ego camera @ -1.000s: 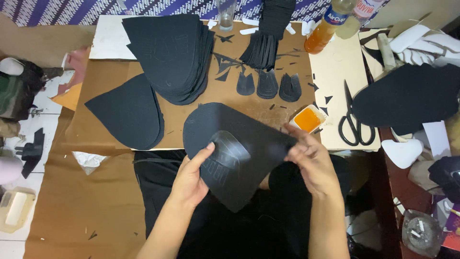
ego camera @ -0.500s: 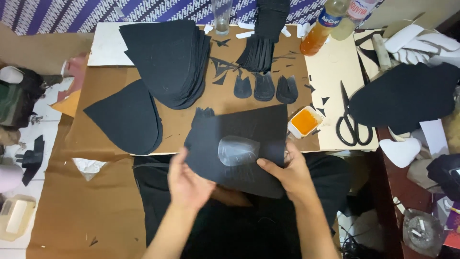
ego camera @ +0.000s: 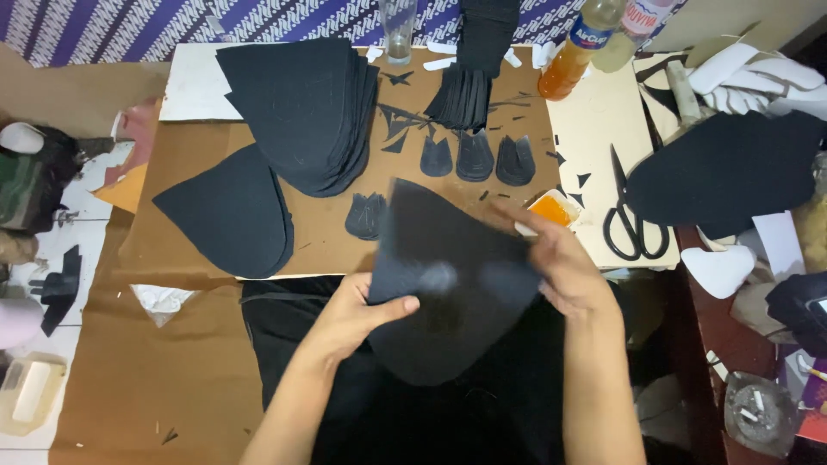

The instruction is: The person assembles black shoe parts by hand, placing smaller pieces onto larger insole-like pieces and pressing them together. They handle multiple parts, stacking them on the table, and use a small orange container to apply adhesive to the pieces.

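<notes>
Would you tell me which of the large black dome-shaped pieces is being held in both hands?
The blurred black dome-shaped sheet nearest the camera; the others lie on the brown board.

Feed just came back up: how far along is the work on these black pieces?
Done: a tall stack of cut black pieces and small tabs lie on the board. In hand: left hand and right hand hold one black piece. Left: cannot tell.
</notes>
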